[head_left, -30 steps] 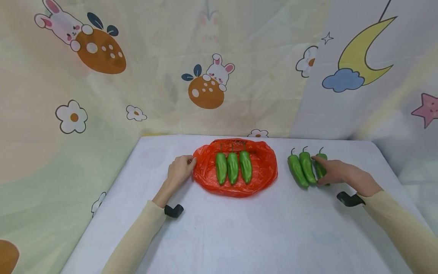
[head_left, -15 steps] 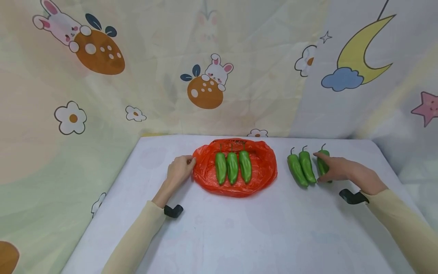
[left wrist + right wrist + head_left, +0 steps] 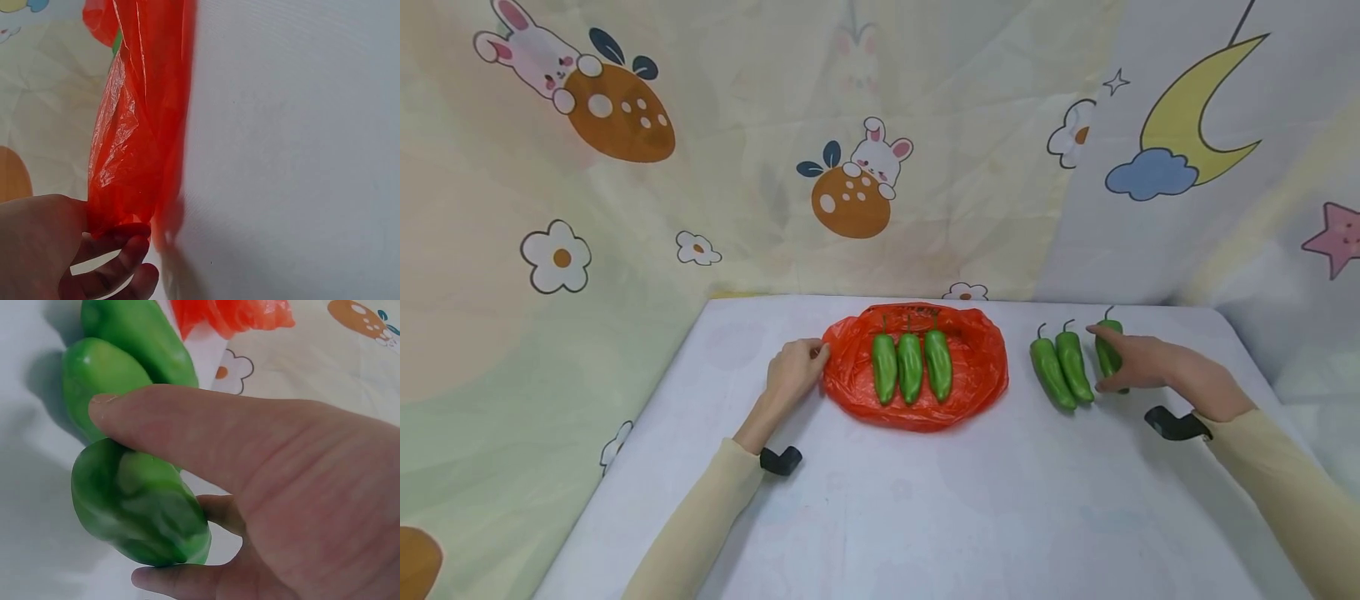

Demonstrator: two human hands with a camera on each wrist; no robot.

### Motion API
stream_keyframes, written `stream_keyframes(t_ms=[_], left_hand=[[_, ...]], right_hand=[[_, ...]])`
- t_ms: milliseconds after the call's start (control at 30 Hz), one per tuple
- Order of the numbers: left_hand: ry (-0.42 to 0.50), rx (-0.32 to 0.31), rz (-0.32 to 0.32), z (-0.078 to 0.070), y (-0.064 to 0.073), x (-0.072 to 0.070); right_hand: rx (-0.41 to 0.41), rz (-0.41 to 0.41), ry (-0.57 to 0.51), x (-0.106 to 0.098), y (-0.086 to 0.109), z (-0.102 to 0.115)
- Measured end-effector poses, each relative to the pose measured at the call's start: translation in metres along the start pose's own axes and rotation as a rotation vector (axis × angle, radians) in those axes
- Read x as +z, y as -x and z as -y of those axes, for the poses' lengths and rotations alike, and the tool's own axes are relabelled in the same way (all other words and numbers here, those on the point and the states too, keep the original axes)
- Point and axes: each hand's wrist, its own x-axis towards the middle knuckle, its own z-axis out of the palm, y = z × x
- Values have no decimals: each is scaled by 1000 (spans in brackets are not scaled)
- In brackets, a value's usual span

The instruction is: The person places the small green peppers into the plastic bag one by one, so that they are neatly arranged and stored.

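A red plastic bag point(image 3: 976, 375) lies spread on the table, its left edge pinched between thumb and fingers of my left hand point(image 3: 793, 371). The left wrist view shows the bag's film point(image 3: 128, 156) running down into those fingers point(image 3: 128, 247). On the bag, three green peppers point(image 3: 910, 371) lie side by side, stems away from me. To the right, my right hand point(image 3: 1150, 364) holds another green pepper point(image 3: 1107, 354) between thumb and fingers, partly covering it. Two more green peppers point(image 3: 1050, 372) rest together just left of that hand; in the right wrist view the thumb point(image 3: 156, 415) overlaps one.
The white table point(image 3: 925, 508) ends at a cloth backdrop point(image 3: 760, 167) printed with rabbits, flowers and a moon. A black strap point(image 3: 781, 461) sits on the left wrist, and a similar one point(image 3: 1176, 423) on the right.
My right hand and its pepper have shifted slightly away from me and to the right, widening the gap to the two peppers beside them. The left hand and bag stay put.
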Motion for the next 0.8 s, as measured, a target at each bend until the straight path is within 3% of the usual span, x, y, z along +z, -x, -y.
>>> stream_keyframes(t_ms=[800], left_hand=[[-11, 5, -5, 0, 2, 0]], right_hand=[[-40, -36, -14, -14, 8, 18]])
